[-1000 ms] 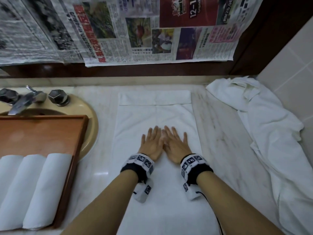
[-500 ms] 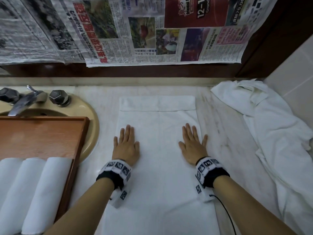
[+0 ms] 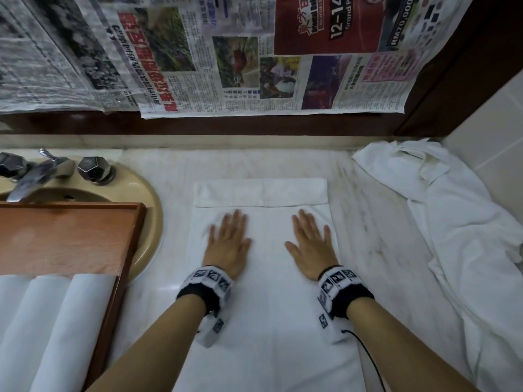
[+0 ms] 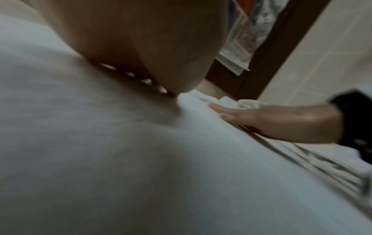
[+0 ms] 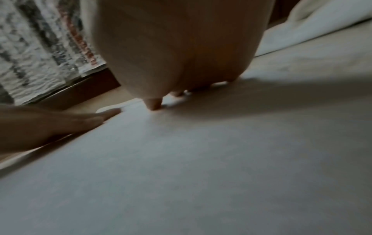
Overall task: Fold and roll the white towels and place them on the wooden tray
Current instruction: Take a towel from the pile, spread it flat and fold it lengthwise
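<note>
white towel (image 3: 263, 292) lies flat under both hands; left fingers (image 3: 230, 222) and right fingers (image 3: 304, 223) straight, pressing it.

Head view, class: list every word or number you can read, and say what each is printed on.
"12-14": red advert on the newspaper, cut off at the top edge.
"RM70,000": same advert.
"Grand P": same advert, cut off.
Chinese headlines and columns: too small and tilted to read.
Wristband markers: patterns, no words.
Towels, tray, tap: no text.

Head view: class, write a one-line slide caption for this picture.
Both hands, left hand and right hand, press flat on a folded white towel beside a wooden tray holding rolled towels.
</note>
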### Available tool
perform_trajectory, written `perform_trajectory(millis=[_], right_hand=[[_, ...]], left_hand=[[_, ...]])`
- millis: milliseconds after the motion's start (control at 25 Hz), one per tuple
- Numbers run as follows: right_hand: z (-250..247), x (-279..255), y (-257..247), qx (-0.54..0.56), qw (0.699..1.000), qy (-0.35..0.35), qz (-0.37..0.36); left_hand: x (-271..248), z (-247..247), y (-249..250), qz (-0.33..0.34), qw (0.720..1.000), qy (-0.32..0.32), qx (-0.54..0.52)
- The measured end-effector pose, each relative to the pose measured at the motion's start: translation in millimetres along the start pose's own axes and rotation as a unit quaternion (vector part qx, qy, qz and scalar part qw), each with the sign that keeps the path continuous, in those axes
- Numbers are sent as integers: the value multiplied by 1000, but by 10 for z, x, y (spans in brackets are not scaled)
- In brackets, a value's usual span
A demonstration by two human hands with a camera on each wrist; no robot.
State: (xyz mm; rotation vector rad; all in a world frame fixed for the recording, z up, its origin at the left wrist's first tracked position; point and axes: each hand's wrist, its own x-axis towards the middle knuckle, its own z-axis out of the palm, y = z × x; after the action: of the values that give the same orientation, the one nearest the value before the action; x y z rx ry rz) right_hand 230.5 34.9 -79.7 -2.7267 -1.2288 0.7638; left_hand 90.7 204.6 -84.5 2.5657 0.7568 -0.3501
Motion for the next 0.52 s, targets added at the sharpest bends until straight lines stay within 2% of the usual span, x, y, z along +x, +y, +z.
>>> perform_trajectory(millis=[80,160,240,320,400,520], right_hand=[[-66,-33,142,3,999,20,50],[-151,50,138,-7,993,104,53],[-265,236,79,-11,977,212,17],[-356,451,124,-12,964,265,2],[-475,605,198,-22,971,237,4],[-651,776,270,-51,982,185,-2]], left_hand=[[-20,-71,-278,-88,992,87,-15],[35,-172,-328,-77,978,193,-26],[196,-277,-280,-48,966,256,0],[370,-451,-282,-50,973,226,20],[517,-598,-345,-55,983,167,50],[647,-707,-441,-30,985,144,87]])
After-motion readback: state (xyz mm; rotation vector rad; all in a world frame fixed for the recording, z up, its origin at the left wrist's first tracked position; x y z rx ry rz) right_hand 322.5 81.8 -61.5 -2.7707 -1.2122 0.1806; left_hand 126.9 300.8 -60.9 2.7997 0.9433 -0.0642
